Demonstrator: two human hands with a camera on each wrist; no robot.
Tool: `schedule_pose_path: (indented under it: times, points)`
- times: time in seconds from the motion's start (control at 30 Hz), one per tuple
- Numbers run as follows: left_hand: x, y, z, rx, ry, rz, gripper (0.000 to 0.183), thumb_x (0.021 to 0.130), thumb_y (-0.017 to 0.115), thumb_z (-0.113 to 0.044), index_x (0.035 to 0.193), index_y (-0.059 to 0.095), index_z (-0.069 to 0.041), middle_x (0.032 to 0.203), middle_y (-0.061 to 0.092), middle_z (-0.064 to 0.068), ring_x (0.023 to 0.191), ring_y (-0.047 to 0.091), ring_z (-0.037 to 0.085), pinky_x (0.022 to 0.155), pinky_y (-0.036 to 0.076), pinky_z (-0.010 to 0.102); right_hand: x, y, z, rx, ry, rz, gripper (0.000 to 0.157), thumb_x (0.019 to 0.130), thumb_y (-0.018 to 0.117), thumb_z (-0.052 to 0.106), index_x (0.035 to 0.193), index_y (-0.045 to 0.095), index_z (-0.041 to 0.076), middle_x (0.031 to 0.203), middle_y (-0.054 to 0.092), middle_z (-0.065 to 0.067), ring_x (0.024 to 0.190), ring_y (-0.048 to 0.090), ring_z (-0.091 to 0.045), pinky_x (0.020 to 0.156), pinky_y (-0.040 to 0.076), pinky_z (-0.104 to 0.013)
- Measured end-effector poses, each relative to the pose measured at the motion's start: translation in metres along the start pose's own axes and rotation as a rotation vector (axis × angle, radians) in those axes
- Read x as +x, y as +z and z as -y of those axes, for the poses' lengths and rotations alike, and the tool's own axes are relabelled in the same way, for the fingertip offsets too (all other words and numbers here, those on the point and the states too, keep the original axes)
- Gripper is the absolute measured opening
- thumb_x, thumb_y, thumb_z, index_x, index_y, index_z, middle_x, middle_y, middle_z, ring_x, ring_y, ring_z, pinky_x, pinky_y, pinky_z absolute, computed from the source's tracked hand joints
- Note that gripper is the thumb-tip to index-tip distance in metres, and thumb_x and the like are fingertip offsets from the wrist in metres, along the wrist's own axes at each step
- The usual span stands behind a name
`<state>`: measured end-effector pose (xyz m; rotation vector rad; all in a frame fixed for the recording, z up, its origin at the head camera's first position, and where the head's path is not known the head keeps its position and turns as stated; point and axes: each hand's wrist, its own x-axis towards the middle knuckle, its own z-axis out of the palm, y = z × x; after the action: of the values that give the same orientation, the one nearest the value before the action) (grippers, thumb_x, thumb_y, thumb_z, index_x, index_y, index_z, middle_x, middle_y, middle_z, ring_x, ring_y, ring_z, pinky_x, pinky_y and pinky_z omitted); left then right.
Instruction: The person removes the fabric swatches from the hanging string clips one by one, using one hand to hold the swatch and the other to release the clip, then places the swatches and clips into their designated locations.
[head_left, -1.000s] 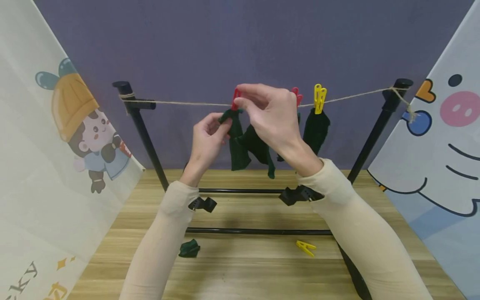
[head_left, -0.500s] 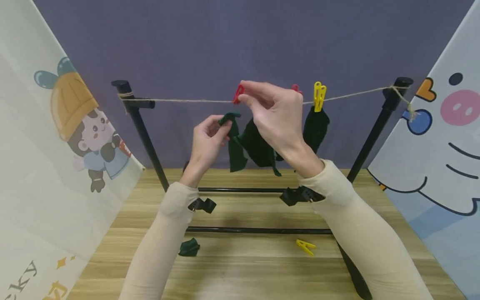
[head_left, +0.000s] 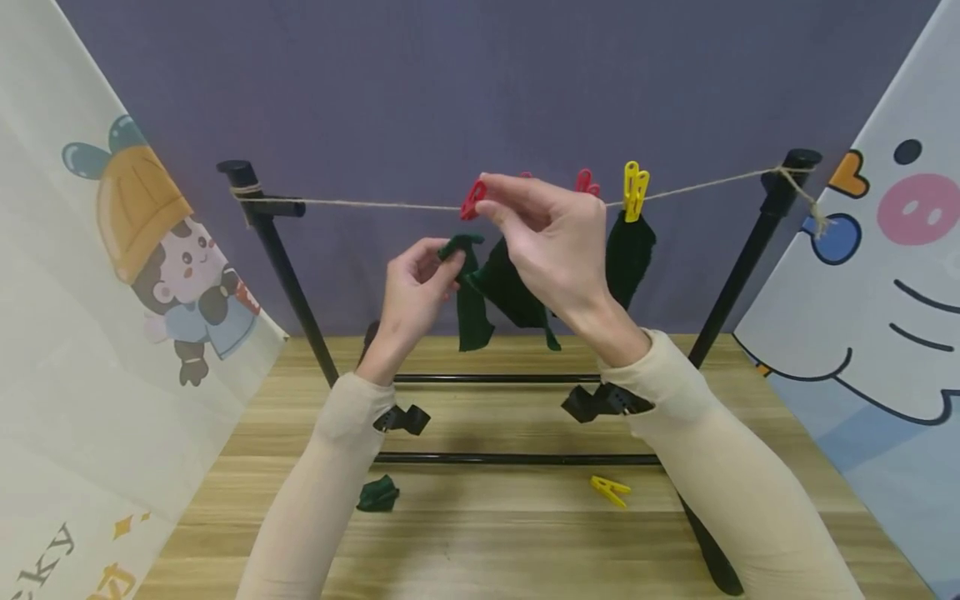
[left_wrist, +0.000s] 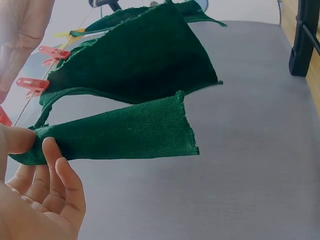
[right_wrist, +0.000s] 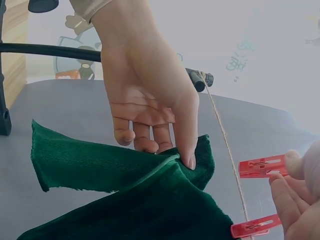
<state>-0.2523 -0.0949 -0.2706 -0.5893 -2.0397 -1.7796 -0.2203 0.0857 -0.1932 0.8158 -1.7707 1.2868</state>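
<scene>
My left hand [head_left: 416, 287] pinches the upper corner of a dark green velvety cloth [left_wrist: 125, 132] between thumb and fingers. Beside it, my right hand [head_left: 558, 242] pinches a red clothespin [right_wrist: 262, 166] by its handle end. That clothespin's tip is close to the string [right_wrist: 225, 135], and a gap separates it from the held cloth corner; whether it touches the string I cannot tell. Another red clothespin [right_wrist: 255, 227] fastens a farther part of the cloth to the string. My right hand partly hides this in the head view.
More green cloth [head_left: 630, 258] hangs to the right under a yellow clothespin [head_left: 636, 192]. Black posts [head_left: 288, 283] of a rack carry the string. On the wooden table [head_left: 480, 533] lie a crumpled green piece [head_left: 378, 494] and a loose yellow clothespin [head_left: 611, 490].
The red clothespin in my right hand has come off the cloth's top edge and tilted. My left hand has lowered the cloth corner slightly, opening a gap below the string.
</scene>
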Motion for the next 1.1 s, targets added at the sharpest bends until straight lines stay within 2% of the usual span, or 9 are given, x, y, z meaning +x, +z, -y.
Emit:
schedule_pose_path:
  times: [0.3,0.57,0.7,1.1]
  points:
    - [-0.003,-0.001,0.005,0.010,-0.002,0.004,0.024,0.100,0.067,-0.024,0.114,0.069,-0.005,0.090,0.070,-0.008,0.073,0.064,0.012,0.067,0.056,0.033,-0.010,0.000,-0.003,0.017,0.029,0.013,0.026,0.087,0.082,0.011,0.112,0.078,0.004,0.102,0.080,-0.009,0.091,0.077,-0.012,0.080,0.060,-0.023]
    - [-0.008,-0.004,0.011,0.008,-0.038,0.013,0.025,0.101,0.066,-0.027,0.115,0.069,-0.007,0.096,0.072,-0.004,0.075,0.065,0.014,0.067,0.055,0.027,-0.019,-0.005,-0.006,0.020,0.055,0.020,0.028,0.086,0.082,0.011,0.112,0.078,0.003,0.104,0.079,-0.009,0.094,0.077,-0.012,0.082,0.060,-0.023]
    - [-0.009,-0.008,0.014,0.023,-0.049,0.016,0.025,0.101,0.066,-0.028,0.115,0.069,-0.008,0.099,0.072,0.000,0.076,0.065,0.016,0.068,0.056,0.029,-0.024,-0.007,-0.009,0.033,0.067,0.022,0.029,0.085,0.083,0.010,0.113,0.078,0.004,0.105,0.079,-0.009,0.094,0.077,-0.013,0.083,0.060,-0.023]
    - [-0.018,-0.014,0.019,0.043,-0.078,0.015,0.025,0.101,0.066,-0.025,0.116,0.069,-0.006,0.101,0.073,0.010,0.074,0.065,0.013,0.067,0.055,0.024,-0.043,-0.012,-0.026,0.087,0.118,0.037,0.028,0.086,0.082,0.007,0.114,0.077,0.006,0.107,0.079,-0.008,0.095,0.076,-0.009,0.084,0.060,-0.023]
